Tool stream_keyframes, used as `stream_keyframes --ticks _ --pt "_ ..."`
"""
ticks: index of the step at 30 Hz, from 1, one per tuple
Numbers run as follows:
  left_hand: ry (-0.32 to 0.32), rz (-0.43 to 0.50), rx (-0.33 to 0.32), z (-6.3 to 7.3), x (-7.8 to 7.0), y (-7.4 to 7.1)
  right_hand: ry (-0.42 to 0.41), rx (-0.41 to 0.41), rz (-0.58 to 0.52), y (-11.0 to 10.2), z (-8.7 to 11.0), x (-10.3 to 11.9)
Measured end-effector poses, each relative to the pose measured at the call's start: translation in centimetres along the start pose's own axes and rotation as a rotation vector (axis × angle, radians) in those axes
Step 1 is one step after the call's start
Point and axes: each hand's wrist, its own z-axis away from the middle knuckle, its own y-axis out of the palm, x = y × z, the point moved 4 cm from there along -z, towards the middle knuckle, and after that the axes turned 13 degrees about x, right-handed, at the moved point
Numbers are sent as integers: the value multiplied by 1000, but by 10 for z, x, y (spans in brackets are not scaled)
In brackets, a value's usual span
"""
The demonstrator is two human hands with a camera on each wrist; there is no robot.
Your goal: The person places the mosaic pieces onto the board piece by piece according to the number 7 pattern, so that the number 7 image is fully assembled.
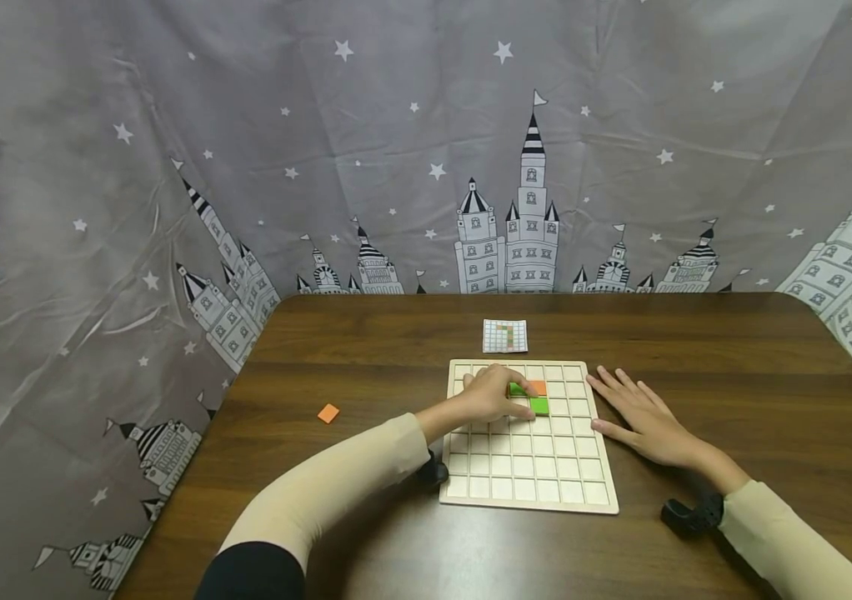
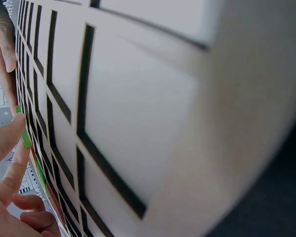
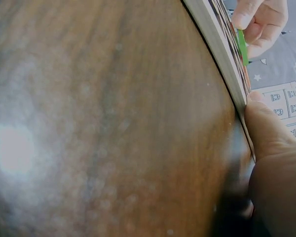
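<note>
My left hand (image 1: 492, 393) reaches over a pale wooden grid board (image 1: 501, 467) and pinches a green square tile (image 1: 539, 406) between thumb and index finger. In the right wrist view this green tile (image 3: 242, 48) is tilted up from the board. Just behind it an orange tile (image 1: 538, 387) sits in a cell, and another green tile (image 1: 518, 389) lies to its left, partly covered by the fingers. My right hand (image 1: 644, 421) lies spread on the table, its fingertips and thumb at the board's right edge.
A small printed card (image 1: 504, 336) with a coloured grid pattern lies behind the board. One loose orange tile (image 1: 328, 413) is on the brown wooden table (image 1: 366, 350) to the left. A grey curtain (image 1: 396, 125) with castles and stars hangs behind the table.
</note>
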Motion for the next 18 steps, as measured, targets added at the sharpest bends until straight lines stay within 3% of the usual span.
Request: stream_keyframes --ticks 18 --pt "-25 -36 -27 -3 -1 2 9 -4 21 1 -1 -1"
